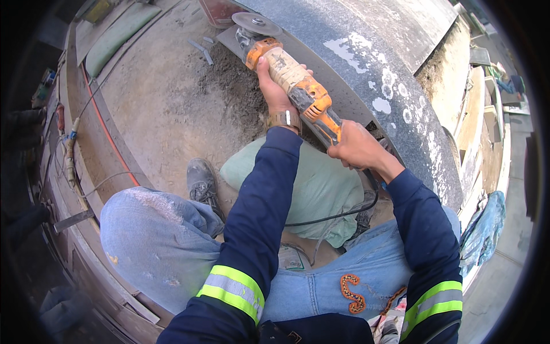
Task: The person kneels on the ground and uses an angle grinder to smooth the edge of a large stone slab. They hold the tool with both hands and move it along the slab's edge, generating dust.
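An orange and grey angle grinder (292,77), its body wrapped in beige tape, is held in both my hands. My left hand (276,92) is closed round the taped front part, just behind the gear head. My right hand (356,146) grips the rear handle, where a black cord (344,215) trails down and back across my lap. At the far end sits a round grey disc (256,23), above the edge of a speckled grey stone slab (366,63). Whether the disc touches the stone I cannot tell. White patches mark the slab's top.
A pale green sack (309,183) lies between my legs beneath the slab. Grey dust covers the ground (166,86), with thin offcuts (201,51) on it. An orange cable (103,123) runs along the left boards. At right lie blue plastic sheeting (484,229) and leaning boards (472,109).
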`<action>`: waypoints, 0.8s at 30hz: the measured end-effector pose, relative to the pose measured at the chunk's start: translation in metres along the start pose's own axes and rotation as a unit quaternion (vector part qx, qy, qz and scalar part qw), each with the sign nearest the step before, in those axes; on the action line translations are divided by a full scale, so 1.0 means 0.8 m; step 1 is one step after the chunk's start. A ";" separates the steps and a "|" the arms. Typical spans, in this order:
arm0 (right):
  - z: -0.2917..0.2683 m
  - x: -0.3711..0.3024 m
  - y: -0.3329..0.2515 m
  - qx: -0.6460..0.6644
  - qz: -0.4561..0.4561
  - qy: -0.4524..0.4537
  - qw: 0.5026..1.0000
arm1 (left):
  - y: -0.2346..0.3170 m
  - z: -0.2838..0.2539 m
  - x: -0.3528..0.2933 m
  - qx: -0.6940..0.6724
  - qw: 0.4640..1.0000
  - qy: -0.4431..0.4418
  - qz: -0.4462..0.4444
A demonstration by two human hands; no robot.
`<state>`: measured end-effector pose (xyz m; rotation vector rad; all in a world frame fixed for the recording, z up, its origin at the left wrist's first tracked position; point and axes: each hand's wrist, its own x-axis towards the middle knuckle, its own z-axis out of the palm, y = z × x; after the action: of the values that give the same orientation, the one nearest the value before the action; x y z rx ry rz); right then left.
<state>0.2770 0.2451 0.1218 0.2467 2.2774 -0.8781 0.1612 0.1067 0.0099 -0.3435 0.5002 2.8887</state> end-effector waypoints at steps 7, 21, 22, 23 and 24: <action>0.000 -0.007 0.003 0.005 -0.006 0.003 1.000 | -0.003 0.004 -0.004 -0.014 1.000 0.002 -0.007; -0.002 -0.009 -0.008 0.007 0.007 0.004 1.000 | 0.003 0.006 -0.004 -0.013 1.000 0.019 -0.020; -0.003 -0.008 -0.008 0.005 0.004 0.004 1.000 | 0.004 0.005 -0.002 -0.010 1.000 0.017 -0.017; -0.003 -0.006 -0.007 0.002 0.002 0.004 1.000 | 0.004 0.004 -0.002 -0.007 1.000 0.015 -0.015; -0.002 -0.005 -0.007 0.000 -0.001 0.004 1.000 | 0.004 0.004 -0.001 -0.004 1.000 0.013 -0.012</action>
<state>0.2770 0.2426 0.1285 0.2485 2.2843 -0.8796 0.1606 0.1046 0.0144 -0.3849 0.4847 2.8672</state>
